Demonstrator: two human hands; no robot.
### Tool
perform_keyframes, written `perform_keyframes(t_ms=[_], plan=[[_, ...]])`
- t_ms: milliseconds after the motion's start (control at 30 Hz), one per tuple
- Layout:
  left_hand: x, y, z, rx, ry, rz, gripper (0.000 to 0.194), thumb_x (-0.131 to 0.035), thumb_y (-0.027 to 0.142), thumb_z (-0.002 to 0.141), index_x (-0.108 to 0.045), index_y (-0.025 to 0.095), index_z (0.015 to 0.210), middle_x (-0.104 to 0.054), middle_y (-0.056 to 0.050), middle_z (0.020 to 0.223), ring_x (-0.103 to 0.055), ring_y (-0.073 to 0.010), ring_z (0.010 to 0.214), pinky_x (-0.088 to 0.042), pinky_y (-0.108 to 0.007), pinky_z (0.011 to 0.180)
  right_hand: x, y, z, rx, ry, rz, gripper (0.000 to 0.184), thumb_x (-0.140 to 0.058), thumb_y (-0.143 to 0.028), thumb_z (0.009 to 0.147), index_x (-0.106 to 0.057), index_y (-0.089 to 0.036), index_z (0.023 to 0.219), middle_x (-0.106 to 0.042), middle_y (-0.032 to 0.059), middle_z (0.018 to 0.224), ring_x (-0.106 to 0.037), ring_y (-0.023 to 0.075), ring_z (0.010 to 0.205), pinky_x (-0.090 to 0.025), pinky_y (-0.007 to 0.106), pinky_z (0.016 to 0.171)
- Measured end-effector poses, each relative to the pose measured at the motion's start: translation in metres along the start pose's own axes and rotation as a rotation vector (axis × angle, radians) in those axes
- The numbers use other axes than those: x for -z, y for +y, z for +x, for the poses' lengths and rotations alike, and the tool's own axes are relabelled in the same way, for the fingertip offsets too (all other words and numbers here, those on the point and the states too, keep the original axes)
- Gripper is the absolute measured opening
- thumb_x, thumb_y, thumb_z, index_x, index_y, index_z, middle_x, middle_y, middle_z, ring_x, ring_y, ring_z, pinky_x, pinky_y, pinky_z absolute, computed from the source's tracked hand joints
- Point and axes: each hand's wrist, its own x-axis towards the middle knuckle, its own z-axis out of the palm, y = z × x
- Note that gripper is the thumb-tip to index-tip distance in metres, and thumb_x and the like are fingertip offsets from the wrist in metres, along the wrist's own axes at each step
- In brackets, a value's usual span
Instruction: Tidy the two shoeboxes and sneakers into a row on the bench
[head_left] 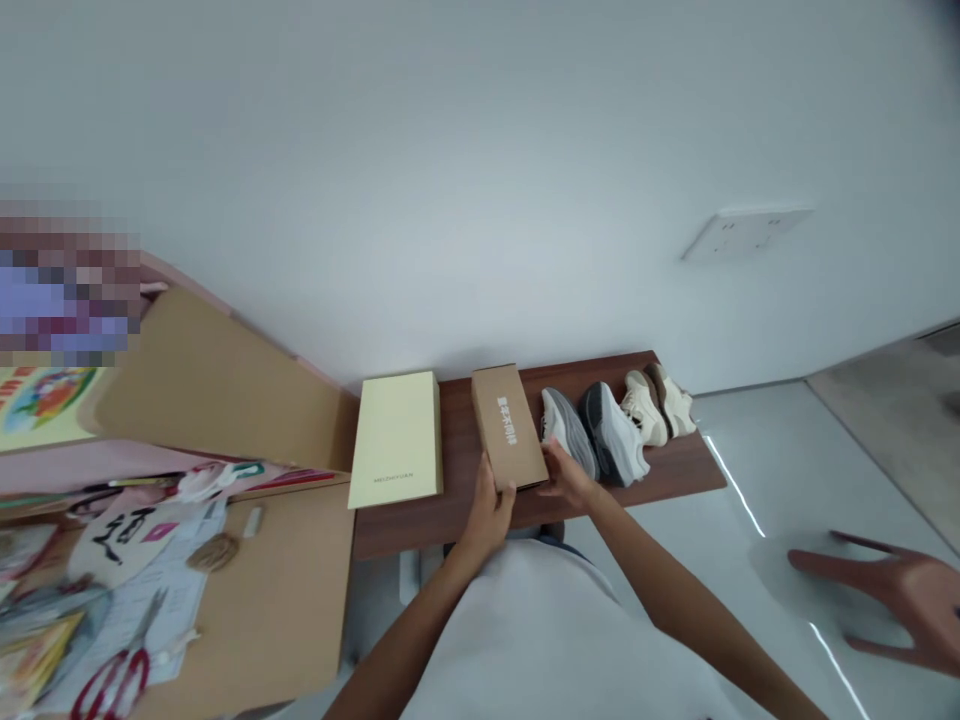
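The kraft cardboard box lies on the dark wooden bench, its long side running toward 12 o'clock and white characters printed on its top. The left hand sits at the box's 6 o'clock end, the right hand at about 5 o'clock. The fingers of both are curled closed against the near end, holding the box between them. A pale yellow box lies just beside it at 9 o'clock. Close at 3 o'clock stand grey-and-white sneakers and cream sneakers. Farther toward 8 o'clock, red-handled scissors lie among papers on a tan board. At the frame's 4 o'clock edge, another person's spread hand hangs over the glossy floor.
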Motion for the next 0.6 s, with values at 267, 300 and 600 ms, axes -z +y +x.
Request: perform_keyframes(t_ms=[267, 300, 600], plan=[[-0.003, -0.012, -0.024, -0.027, -0.213, 0.084, 0.079, -0.052, 0.052, 0.092, -0.028, 0.020, 0.160, -0.015, -0.012, 0.169, -0.011, -0.0309, 0.156, -0.012, -0.052, 0.126, -0.012, 0.039, -0.006, -0.008, 0.009, 0.064, 0.041, -0.060, -0.057, 0.088, -0.059, -0.031, 0.120, -0.070, 0.0069, 0.111, -0.068, 0.0263, 0.104, -0.060, 0.048, 0.081], [-0.003, -0.013, -0.024, 0.003, -0.225, 0.090, 0.076, -0.051, 0.052, 0.092, -0.031, 0.019, 0.159, -0.016, -0.012, 0.169, -0.013, -0.0304, 0.156, -0.013, -0.051, 0.126, -0.013, 0.045, -0.003, -0.003, 0.074, 0.070, 0.040, -0.060, -0.055, 0.088, -0.058, -0.032, 0.121, -0.069, 0.0069, 0.114, -0.067, 0.0263, 0.106, -0.060, 0.048, 0.081], [0.009, -0.060, -0.001, 0.566, 0.027, 0.018, 0.078, -0.051, 0.036, 0.091, -0.023, 0.006, 0.158, -0.019, -0.021, 0.166, -0.012, -0.0272, 0.156, -0.013, -0.040, 0.126, 0.000, 0.058, 0.003, -0.012, 0.326, -0.066, 0.049, -0.048, -0.064, 0.089, -0.063, -0.031, 0.122, -0.066, 0.0079, 0.129, -0.059, 0.0266, 0.124, -0.053, 0.047, 0.094]])
